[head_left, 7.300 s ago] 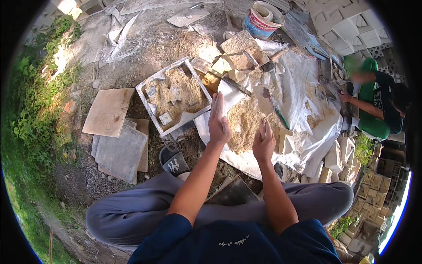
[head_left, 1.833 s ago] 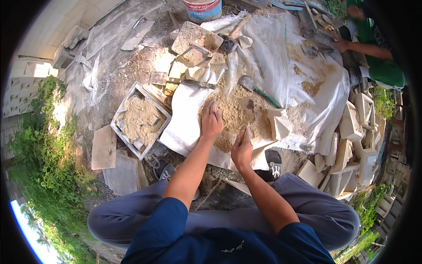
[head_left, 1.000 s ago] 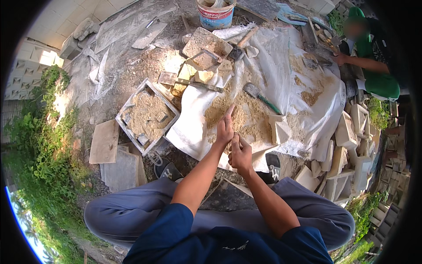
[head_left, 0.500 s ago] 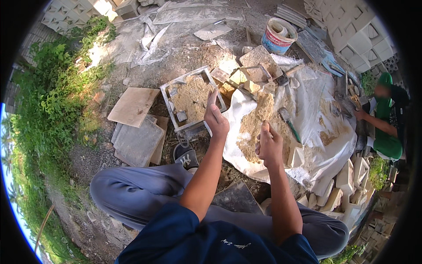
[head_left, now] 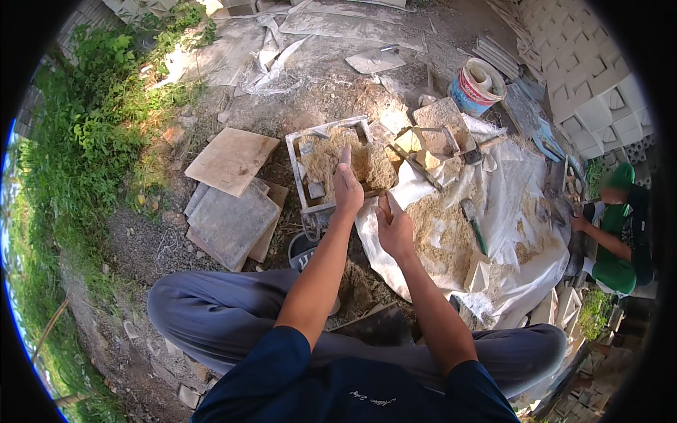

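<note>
A square frame (head_left: 295, 168) on the ground holds damp sandy mix (head_left: 326, 156) and small dark blocks. Over its near right part, my left hand (head_left: 347, 192) is open, fingers stretched flat and upright beside the mix. My right hand (head_left: 395, 231) is wrapped round the handle of what looks like a trowel; a heap of sandy mix (head_left: 381, 169) covers its blade. That load sits at the frame's right side. Behind my right hand, a white sheet (head_left: 518, 201) carries more mix (head_left: 441, 243) and a green-handled trowel (head_left: 474, 224).
Flat slabs (head_left: 233, 158) are stacked left of the frame. Yellowish blocks and a small mould (head_left: 444, 141) lie beyond the sheet. A bucket (head_left: 477, 88) stands at the far right. A co-worker (head_left: 617, 233) in green sits at right; plants (head_left: 84, 141) grow at left.
My right hand has swung left, carrying the loaded trowel from above the sheet to the frame's right side. My left hand stays open by the frame. The view has shifted slightly.
</note>
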Demonstrator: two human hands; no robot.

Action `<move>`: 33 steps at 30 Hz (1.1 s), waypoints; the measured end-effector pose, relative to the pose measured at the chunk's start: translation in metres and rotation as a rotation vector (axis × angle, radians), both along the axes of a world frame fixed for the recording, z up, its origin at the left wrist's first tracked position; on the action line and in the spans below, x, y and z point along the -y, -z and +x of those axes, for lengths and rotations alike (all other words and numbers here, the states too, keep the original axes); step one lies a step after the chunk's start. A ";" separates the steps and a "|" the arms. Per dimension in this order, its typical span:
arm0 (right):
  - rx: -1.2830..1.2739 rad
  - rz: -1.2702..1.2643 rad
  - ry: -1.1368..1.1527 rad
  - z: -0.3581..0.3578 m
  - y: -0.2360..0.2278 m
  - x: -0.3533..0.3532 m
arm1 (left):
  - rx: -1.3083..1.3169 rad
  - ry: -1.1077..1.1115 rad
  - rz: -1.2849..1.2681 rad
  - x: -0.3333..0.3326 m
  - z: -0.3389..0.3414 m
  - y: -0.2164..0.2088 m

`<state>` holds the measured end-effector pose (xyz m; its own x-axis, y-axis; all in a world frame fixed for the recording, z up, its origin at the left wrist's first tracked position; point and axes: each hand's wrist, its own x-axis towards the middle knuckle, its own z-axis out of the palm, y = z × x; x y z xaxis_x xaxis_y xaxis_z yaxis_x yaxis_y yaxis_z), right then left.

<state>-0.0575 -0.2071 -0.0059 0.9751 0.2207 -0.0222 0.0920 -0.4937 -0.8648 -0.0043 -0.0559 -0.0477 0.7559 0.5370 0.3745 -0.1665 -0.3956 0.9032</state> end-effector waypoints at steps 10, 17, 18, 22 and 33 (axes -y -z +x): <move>0.176 -0.301 -0.128 -0.013 0.001 -0.001 | -0.010 0.001 0.048 0.002 0.001 0.007; 0.216 -0.249 -0.057 -0.021 0.004 0.003 | -0.056 0.077 0.073 0.007 -0.012 0.009; 0.218 -0.248 -0.053 -0.021 0.006 0.006 | -0.055 0.103 0.078 0.012 -0.016 0.009; 0.327 -0.184 -0.022 -0.018 0.002 0.008 | -0.023 0.087 0.122 0.018 -0.021 0.004; 0.323 0.027 0.160 -0.011 -0.009 0.036 | -0.189 0.182 0.201 0.030 -0.017 -0.008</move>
